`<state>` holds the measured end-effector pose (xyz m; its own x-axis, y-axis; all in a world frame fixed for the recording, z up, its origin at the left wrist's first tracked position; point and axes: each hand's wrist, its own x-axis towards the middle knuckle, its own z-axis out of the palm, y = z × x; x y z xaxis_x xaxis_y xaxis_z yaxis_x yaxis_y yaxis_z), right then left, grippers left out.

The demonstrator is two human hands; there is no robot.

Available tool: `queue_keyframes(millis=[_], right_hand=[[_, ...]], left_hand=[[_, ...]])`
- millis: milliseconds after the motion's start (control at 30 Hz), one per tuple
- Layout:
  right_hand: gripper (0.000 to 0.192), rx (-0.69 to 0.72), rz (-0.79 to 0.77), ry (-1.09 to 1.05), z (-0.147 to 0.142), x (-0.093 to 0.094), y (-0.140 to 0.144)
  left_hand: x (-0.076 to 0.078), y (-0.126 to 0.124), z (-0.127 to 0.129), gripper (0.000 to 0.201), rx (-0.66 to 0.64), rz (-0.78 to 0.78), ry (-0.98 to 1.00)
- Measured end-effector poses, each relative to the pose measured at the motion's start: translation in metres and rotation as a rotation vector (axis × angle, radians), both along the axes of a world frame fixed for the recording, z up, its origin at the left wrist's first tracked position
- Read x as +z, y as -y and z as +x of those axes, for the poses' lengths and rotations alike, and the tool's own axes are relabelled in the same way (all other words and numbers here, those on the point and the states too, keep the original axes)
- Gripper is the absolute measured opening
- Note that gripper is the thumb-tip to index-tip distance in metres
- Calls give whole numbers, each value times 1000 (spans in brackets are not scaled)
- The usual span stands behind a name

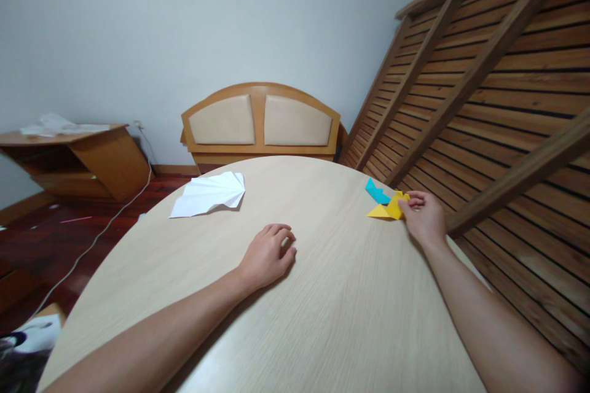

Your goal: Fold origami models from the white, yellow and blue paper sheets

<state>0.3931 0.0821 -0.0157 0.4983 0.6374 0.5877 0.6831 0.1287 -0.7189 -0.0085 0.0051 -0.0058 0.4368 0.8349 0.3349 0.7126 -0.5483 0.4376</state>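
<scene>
Basically, biggest thing first: slatted brown wooden bed frame (498, 92) leaning upright along the right side, running back to the pale grey wall (184, 24). Below it the round light-wood surface (332, 295) fills the lower middle of the view. Behind the surface, against the wall, a wooden headboard with two beige padded panels (260, 123). Far left, a low wooden side cabinet (83, 159) with crumpled white paper on top, and a white cable (115, 215) trailing across the dark red floor (27, 239).

On the surface, upper left part: white folded paper piece with fan-like pleats (209, 194), lying flat, well apart from both hands.

Left hand (268, 256) rests near the middle of the surface, fingers loosely curled under, grasping nothing, forearm laid along the surface.

Right hand (424, 216) is at the right edge of the surface, fingertips pinching the yellow folded origami paper piece (389, 208), which lies on the surface. Just behind it and touching or overlapping it, a small blue folded origami paper piece (377, 192), also flat on the surface; exact contact cannot be told.
</scene>
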Motion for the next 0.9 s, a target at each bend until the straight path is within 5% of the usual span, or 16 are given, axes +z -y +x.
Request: queue_keyframes(millis=[200, 433, 567, 700, 800, 900], right_hand=[[46, -47, -16, 19, 1, 0, 1], [40, -90, 128, 295, -39, 30, 22], [31, 250, 72, 435, -88, 29, 33], [42, 656, -163, 570, -131, 15, 47], [53, 887, -339, 655, -143, 8, 55], [59, 974, -461, 684, -142, 6, 56]], left_hand=[[0, 0, 0, 15, -4, -4, 3], [1, 0, 1, 14, 1, -3, 6], [3, 1, 2, 15, -5, 0, -19], [6, -2, -1, 16, -63, 43, -93], [11, -12, -12, 16, -140, 62, -157], [16, -28, -30, 21, -103, 93, -186]])
